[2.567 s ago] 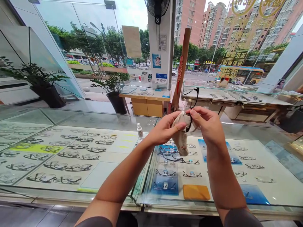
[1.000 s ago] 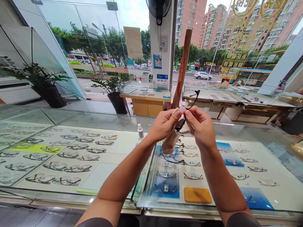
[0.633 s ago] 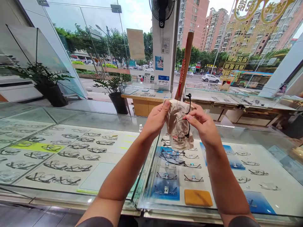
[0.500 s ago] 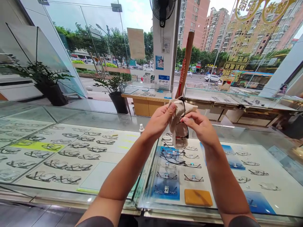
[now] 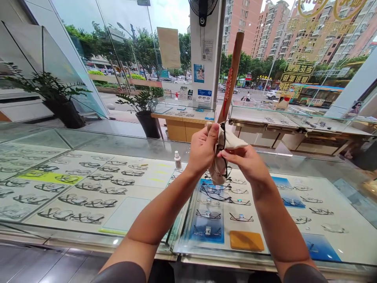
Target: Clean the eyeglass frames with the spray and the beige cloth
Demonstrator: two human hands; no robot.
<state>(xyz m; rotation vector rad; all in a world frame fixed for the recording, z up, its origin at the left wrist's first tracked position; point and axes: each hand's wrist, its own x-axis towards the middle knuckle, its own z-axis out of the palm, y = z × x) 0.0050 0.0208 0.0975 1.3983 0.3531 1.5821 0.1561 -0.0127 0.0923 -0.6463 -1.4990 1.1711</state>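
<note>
Out in front of me above the glass counter, my left hand point(image 5: 203, 151) is closed on a pale cloth point(image 5: 236, 141), its thumb pressing the cloth to a pair of dark-rimmed eyeglasses point(image 5: 224, 135). The eyeglasses are held on edge, with one lens low and the cloth behind and around it. My right hand point(image 5: 249, 161) pinches the frame near its middle between thumb and fingers, with a corner of the cloth over those fingers. Part of the frame is hidden by the cloth and my left hand.
A small white bottle point(image 5: 177, 160) stands on the counter beyond my left forearm. Several spectacle frames point(image 5: 208, 214) lie in the glass display case point(image 5: 182, 259), near an orange-yellow block point(image 5: 246, 240). Behind are a potted plant point(image 5: 147, 122) and a tall wooden post point(image 5: 232, 78).
The eyeglasses have turned more edge-on, and their lower lens shows less. My left thumb has come up straighter over the cloth. The view has shifted slightly, bringing the white bottle into fuller sight.
</note>
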